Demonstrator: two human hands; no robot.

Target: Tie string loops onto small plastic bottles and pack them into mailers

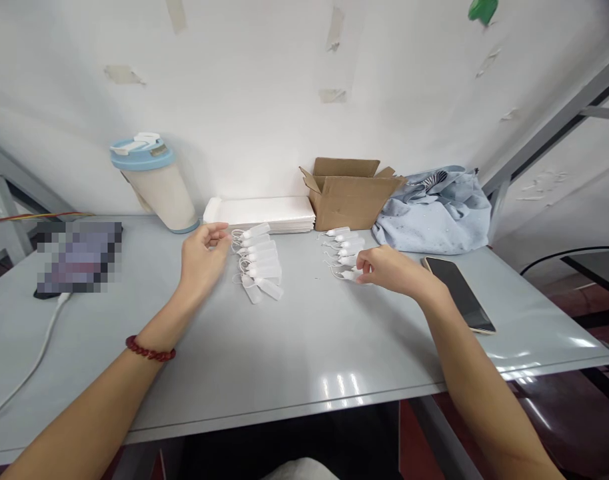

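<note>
My left hand [204, 257] is beside the left group of small translucent white tag-like pieces [262, 257] with thin string loops. Its fingers are loosely bent and a little apart, close to the loops, with nothing visible between them. Those pieces overlap in an uneven column, and the two nearest me splay out at angles. My right hand [387, 270] reaches over the near end of a second column of the same pieces [347, 242]. Its thumb and fingers pinch the nearest white piece [348, 275], which lies low at the table surface and is partly hidden by the fingertips.
Against the wall stand a stack of white envelopes [264, 210], an open cardboard box [352, 200] and a blue-lidded tumbler [159, 187]. Light blue cloth [434, 217] lies right of the box. A phone [459, 293] rests at right; a blurred device [82, 257] with a white cable is at left.
</note>
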